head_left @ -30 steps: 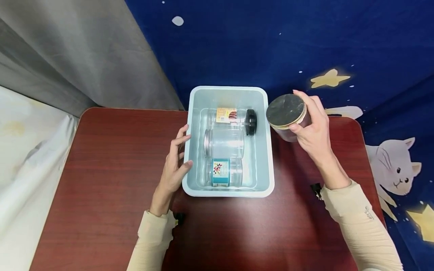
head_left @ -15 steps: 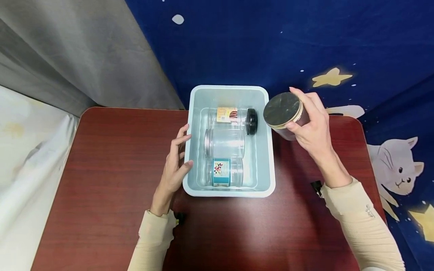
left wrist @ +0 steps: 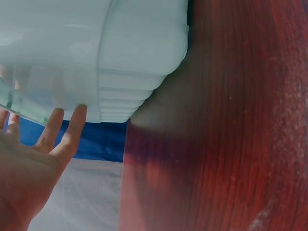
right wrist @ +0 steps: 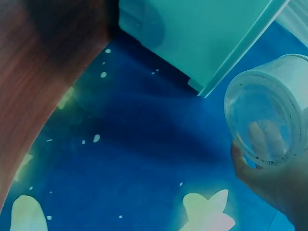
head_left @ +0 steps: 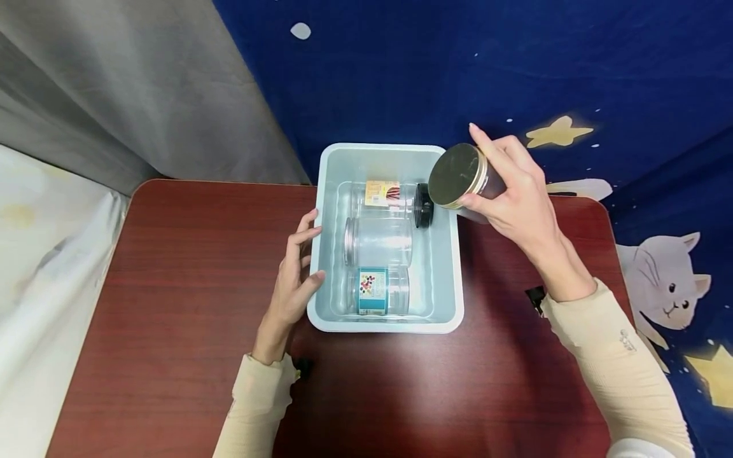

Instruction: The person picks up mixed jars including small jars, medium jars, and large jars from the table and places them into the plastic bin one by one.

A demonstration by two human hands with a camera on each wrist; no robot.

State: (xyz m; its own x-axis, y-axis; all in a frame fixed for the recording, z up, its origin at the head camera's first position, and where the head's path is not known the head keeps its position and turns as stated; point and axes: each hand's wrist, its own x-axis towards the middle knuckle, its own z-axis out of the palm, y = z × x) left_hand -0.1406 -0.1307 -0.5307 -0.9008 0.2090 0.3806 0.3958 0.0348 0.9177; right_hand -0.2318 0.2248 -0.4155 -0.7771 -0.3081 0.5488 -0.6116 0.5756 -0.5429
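Note:
My right hand (head_left: 522, 200) grips a jar (head_left: 455, 177) with a dark, gold-edged lid and holds it tilted over the right rim of the pale blue bin (head_left: 458, 280). In the right wrist view the jar's clear round base (right wrist: 262, 115) faces the camera. Inside the bin, three clear jars lie on their sides: a black-lidded jar (head_left: 380, 194) with a yellow label, a plain jar (head_left: 382, 243) with a silvery lid, and a jar (head_left: 373, 291) with a teal label. My left hand (head_left: 290, 289) rests its extended fingertips against the bin's left side.
The bin stands on a reddish-brown wooden table (head_left: 195, 305). A blue curtain (head_left: 395, 70) with stars and a cat hangs right behind the table. To the left are a grey curtain (head_left: 132, 83) and a white cloth (head_left: 51, 273).
My right hand has carried the jar leftward and slightly toward the back, from beside the bin to over its right rim. The left hand and the jars in the bin stay put.

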